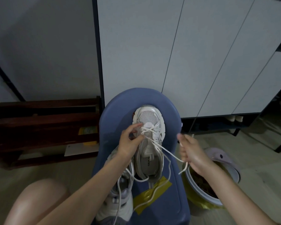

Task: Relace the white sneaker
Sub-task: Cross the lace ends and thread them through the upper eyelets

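Dim, bluish indoor light w/ soft focus (edges bowed).

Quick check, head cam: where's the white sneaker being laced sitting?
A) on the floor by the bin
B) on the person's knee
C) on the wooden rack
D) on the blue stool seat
D: the white sneaker rests toe-away on the blue stool, while the left hand touches its eyelets and the right hand pulls the lace taut off to the side.

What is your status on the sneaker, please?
Left hand pinching lace at lower eyelets; right hand pulling lace taut. White sneaker on blue stool, partly laced. Second sneaker alongside, no obstruction.
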